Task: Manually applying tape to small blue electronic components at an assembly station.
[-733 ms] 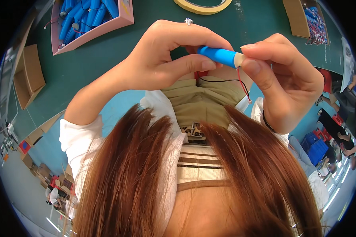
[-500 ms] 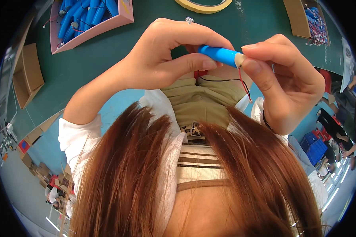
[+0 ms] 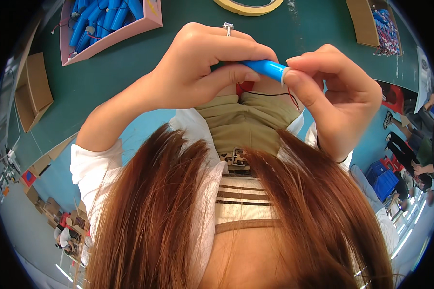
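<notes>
Green matting covered the desk [image 3: 130, 67], where a pink tray [image 3: 112, 34] held a heap of blue cylinders with wires. A cardboard box [image 3: 364, 21] at the far right held small blue and red parts. Above the desk's near edge, the left hand [image 3: 202, 67] and right hand [image 3: 335, 94] together pinched one blue cylinder [image 3: 265, 68], red and black wires [image 3: 275, 94] dangling beneath it.

Head camera looks steeply down, close above hair [image 3: 178, 216], apparently seated.
</notes>
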Available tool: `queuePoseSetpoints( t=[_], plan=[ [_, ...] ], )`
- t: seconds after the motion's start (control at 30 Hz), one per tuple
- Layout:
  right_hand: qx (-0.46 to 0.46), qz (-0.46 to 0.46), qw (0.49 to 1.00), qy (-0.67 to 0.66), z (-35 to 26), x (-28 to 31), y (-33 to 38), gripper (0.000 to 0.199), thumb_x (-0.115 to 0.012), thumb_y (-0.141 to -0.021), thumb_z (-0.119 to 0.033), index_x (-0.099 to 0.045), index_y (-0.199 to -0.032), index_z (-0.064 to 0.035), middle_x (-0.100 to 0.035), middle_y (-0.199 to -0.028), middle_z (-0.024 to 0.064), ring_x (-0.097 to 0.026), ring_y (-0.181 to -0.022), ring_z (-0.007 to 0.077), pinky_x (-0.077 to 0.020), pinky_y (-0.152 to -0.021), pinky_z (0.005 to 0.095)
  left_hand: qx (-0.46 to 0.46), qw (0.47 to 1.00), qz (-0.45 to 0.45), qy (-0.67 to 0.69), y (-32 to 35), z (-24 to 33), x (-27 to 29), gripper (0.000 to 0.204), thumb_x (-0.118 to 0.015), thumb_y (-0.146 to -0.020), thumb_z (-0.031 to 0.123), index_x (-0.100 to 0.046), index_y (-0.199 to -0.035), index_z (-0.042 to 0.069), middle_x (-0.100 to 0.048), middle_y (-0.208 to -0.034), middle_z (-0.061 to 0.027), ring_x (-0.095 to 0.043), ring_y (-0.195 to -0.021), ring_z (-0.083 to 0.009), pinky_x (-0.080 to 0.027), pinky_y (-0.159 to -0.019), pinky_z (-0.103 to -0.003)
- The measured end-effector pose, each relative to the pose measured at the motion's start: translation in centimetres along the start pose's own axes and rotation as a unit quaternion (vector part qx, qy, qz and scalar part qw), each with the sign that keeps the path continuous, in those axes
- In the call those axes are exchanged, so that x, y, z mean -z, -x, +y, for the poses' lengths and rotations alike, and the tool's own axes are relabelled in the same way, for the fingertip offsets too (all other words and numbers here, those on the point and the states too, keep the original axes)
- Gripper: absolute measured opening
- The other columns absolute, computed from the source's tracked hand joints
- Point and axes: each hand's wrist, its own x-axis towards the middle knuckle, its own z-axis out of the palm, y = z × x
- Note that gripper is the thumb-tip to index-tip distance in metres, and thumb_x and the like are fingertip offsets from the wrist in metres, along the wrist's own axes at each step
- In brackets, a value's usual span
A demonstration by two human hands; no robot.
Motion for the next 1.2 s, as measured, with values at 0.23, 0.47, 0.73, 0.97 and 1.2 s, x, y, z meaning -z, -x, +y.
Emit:
queuePoseSetpoints(
  t=[0.23, 0.47, 0.73, 0.97, 1.2],
  plan=[
    [-0.168, -0.049, 0.966, -0.187, 1.3, 0.5, -0.2, 0.02, -0.068, -0.068, -0.001, -0.058, -0.085, 0.0031, -0.055, -0.07, 0.0064, -0.051, -0.061, 0.009, -0.0379, -0.053, 0.0178, 0.008, 1.0, -0.026, 0.004, 0.1, 0.3, -0.3, 0.023, -0.062, -0.069, -0.003, -0.061, -0.092, 0.0, -0.061, -0.073, -0.0099, -0.061, -0.061, -0.0214, -0.047, -0.055, -0.027],
    [-0.159, -0.171, 0.783, -0.577, 5.4, -2.5, -0.3, 0.018, -0.066, -0.075, -0.01, -0.049, -0.078, -0.0077, -0.048, -0.073, -0.003, -0.038, -0.058, 0.0031, -0.0273, -0.049, 0.0184, -0.003, 0.998, -0.054, 0.019, -0.1, 0.5, 0.0, 0.024, -0.065, -0.071, 0.006, -0.06, -0.092, -0.005, -0.061, -0.08, -0.0129, -0.058, -0.062, -0.0197, -0.046, -0.055, -0.025],
    [-0.039, 0.036, 0.9, -0.432, 4.2, -3.7, 0.0, 0.016, -0.064, -0.075, 0.002, -0.055, -0.085, -0.0047, -0.052, -0.076, -0.0004, -0.04, -0.057, 0.0039, -0.035, -0.051, 0.0175, 0.063, 0.997, -0.013, 0.044, -0.3, 0.5, 0.2, 0.021, -0.059, -0.074, -0.001, -0.058, -0.095, -0.001, -0.06, -0.069, -0.0088, -0.059, -0.056, -0.0178, -0.045, -0.05, -0.026],
    [0.195, 0.13, 0.963, -0.134, 3.7, -1.6, -0.9, 0.023, -0.066, -0.07, -0.001, -0.064, -0.092, -0.0039, -0.052, -0.099, 0.0096, -0.043, -0.066, 0.0098, -0.0377, -0.058, 0.02, 0.065, 0.99, -0.037, 0.118, -0.6, 0.2, 0.0, 0.017, -0.055, -0.082, 0.009, -0.057, -0.095, -0.001, -0.062, -0.08, -0.0109, -0.06, -0.066, -0.0194, -0.047, -0.061, -0.026],
    [0.244, 0.024, 0.969, -0.03, 3.0, -1.0, -2.2, 0.02, -0.061, -0.078, -0.024, -0.068, -0.088, -0.0071, -0.046, -0.118, 0.0187, -0.043, -0.1, 0.0227, -0.0335, -0.08, 0.0319, 0.06, 0.99, -0.041, 0.12, -0.3, 0.0, -0.1, 0.015, -0.056, -0.079, 0.003, -0.056, -0.095, 0.002, -0.056, -0.067, -0.0078, -0.054, -0.056, -0.0188, -0.041, -0.051, -0.027]
  ],
)
